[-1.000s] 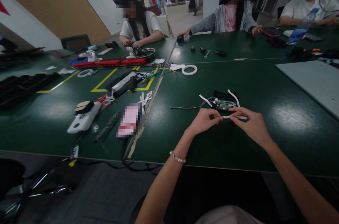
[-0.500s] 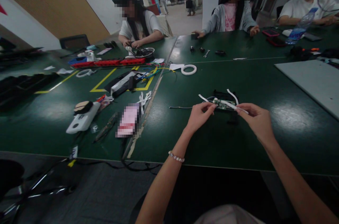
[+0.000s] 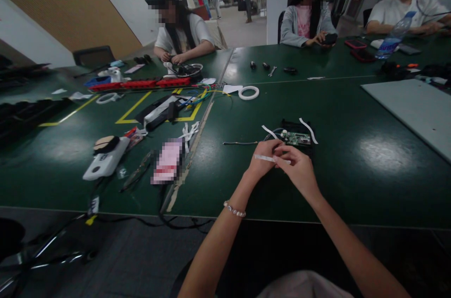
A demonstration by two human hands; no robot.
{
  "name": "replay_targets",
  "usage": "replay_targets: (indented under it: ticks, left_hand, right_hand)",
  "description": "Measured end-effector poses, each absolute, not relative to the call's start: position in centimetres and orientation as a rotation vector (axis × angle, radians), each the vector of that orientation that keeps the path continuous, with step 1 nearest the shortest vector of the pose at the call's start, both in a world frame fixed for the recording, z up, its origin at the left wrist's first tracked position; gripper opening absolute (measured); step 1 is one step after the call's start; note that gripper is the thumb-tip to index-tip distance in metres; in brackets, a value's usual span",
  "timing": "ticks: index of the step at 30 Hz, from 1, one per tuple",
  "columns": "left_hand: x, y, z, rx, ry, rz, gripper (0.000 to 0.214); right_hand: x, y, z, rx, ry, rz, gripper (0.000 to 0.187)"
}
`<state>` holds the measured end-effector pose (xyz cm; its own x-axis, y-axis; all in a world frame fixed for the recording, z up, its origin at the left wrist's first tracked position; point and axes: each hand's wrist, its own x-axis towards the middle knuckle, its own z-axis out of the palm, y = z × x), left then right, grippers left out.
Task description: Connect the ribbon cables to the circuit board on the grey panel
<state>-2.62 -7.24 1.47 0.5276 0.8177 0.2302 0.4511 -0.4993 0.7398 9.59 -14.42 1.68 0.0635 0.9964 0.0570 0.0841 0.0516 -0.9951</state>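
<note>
My left hand (image 3: pixel 262 162) and my right hand (image 3: pixel 299 168) meet just above the green table (image 3: pixel 352 185), both pinched on a thin white strip (image 3: pixel 265 158) that crosses my left fingers. Just beyond them lies a small green circuit board (image 3: pixel 296 138) on a black piece, with wires trailing left. Two more white strips, one (image 3: pixel 269 131) left of the board and another (image 3: pixel 309 130) right of it, lie on the table. A bead bracelet (image 3: pixel 235 211) is on my left wrist.
A white tape roll (image 3: pixel 248 93) lies further back. To the left are a white device (image 3: pixel 104 161), a blurred pink item (image 3: pixel 167 161), cables and red strips (image 3: pixel 137 84). A grey board (image 3: pixel 416 110) sits right. Three people sit across the table.
My right hand has come left from beside the board and joined my left hand. The white strip, stretched out between the hands before, now sits over my left fingers.
</note>
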Motion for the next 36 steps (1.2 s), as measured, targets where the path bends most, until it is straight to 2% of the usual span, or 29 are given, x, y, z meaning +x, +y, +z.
replay_targets:
  ticks: [7,16,20,25,27,31,36]
  left_hand:
    - [-2.2,-7.4,1.0,1.912,0.916,0.859,0.021]
    - [-1.6,-7.1,0.3,1.668,0.862,0.736,0.032]
    - [-1.5,-7.2,0.4,1.617,0.856,0.713,0.035]
    - [-1.4,-7.1,0.6,1.669,0.894,0.854,0.025]
    - [-1.6,-6.8,0.6,1.717,0.976,0.961,0.020]
    - [-2.6,-6.2,0.7,1.826,1.254,1.104,0.018]
    - [-2.9,-5.4,0.1,2.008,1.373,1.043,0.042]
  right_hand:
    - [9.8,-15.0,2.3,-1.569,-1.611,0.497,0.049]
    - [10.3,-14.8,2.1,-1.707,-1.866,0.253,0.063]
    - [9.9,-14.7,2.4,-1.720,-1.880,0.302,0.062]
    - [11.7,-14.8,3.0,-1.562,-1.802,0.603,0.064]
    - [14.0,-14.5,2.8,-1.574,-1.738,0.611,0.061]
    - [22.0,-12.7,1.0,-1.800,-1.676,0.266,0.056]
    - [34.5,-10.6,-2.1,-2.036,-1.683,-0.281,0.060]
